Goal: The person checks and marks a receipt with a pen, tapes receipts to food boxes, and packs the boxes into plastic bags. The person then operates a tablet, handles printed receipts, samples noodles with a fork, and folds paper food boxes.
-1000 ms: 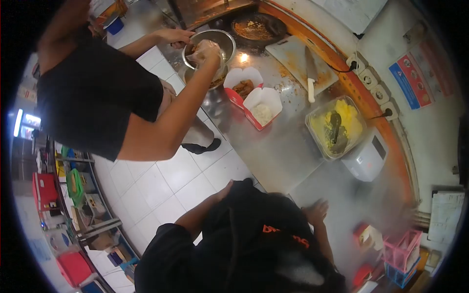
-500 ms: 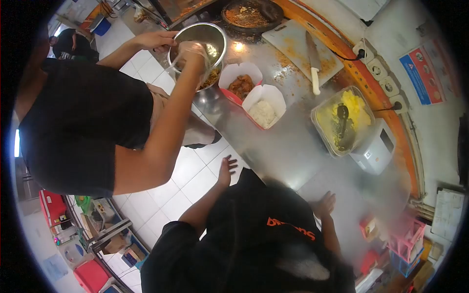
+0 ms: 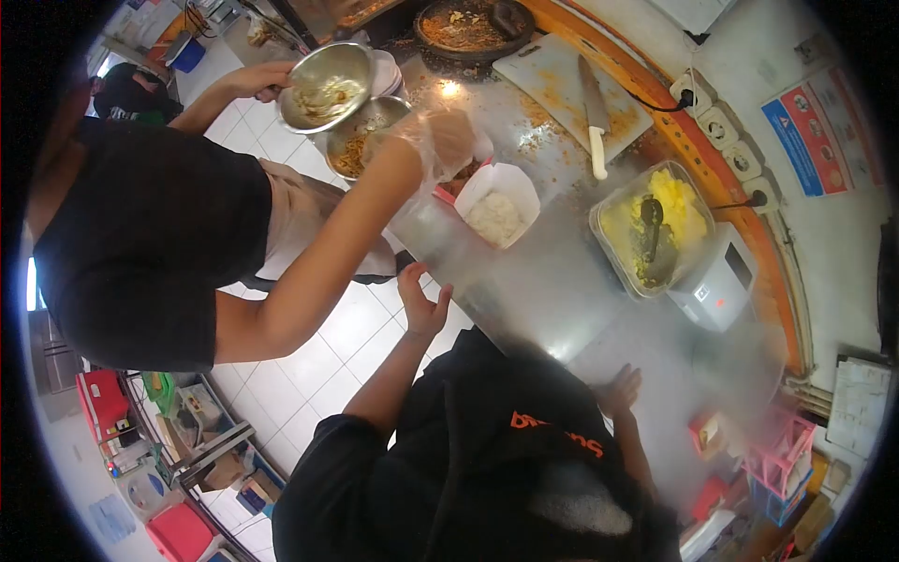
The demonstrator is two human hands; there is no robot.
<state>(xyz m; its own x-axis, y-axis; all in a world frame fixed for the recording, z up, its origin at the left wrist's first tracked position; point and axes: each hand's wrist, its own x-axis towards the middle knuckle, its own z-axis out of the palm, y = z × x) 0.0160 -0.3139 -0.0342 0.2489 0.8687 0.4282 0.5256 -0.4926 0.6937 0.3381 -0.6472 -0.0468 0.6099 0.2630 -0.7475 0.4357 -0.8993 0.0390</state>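
Observation:
My left hand [image 3: 426,302] is held up beside the counter's near edge, over the floor tiles, with its fingers apart and nothing in it. On the steel counter [image 3: 524,290], or just above it, my right hand [image 3: 620,391] is open too. Nearest to my left hand is a paper box of white rice [image 3: 496,217]. Behind it, a second box with browned food [image 3: 465,176] is mostly covered by a co-worker's gloved hand [image 3: 448,139]. The co-worker's other hand [image 3: 267,79] holds a tilted metal bowl [image 3: 330,86] above another metal bowl [image 3: 351,140] containing shredded food.
A knife [image 3: 594,108] lies on a stained cutting board [image 3: 552,70]. To the right stand a plastic tub of yellow food with a dark spoon [image 3: 688,211] and a white device [image 3: 716,290]. A stone mortar [image 3: 473,33] is at the back. Pink baskets [image 3: 782,459] sit lower right.
My left hand has risen toward the counter edge and turned. The co-worker's gloved hand has moved from the bowl to the boxes, and the tilted bowl has shifted left. My right hand has barely moved.

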